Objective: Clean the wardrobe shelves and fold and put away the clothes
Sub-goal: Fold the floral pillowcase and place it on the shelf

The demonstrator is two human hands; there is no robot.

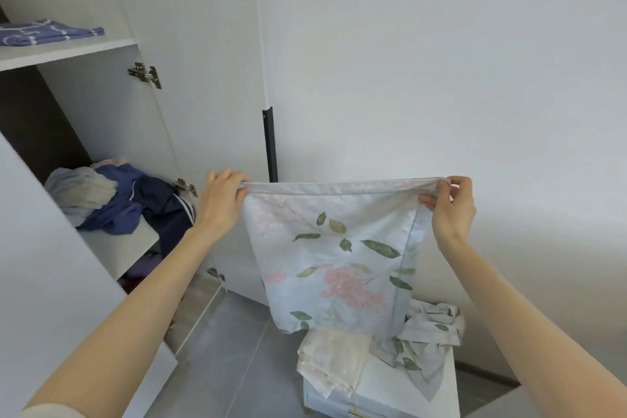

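- While my left hand point(222, 200) and right hand point(453, 210) each pinch a top corner, the floral pillowcase point(332, 254) hangs stretched in front of the wardrobe door point(373, 78).
- If one pinch slips, it'll probably flop onto the crumpled pile point(431, 332) below and crease up.

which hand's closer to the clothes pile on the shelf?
Left. The left hand is just right of the clothes pile; the right hand is farther right, across the floral cloth.

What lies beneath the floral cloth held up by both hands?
A cream cloth and a crumpled floral piece lie on a white stand. The held floral cloth covers whatever lies behind its lower edge.
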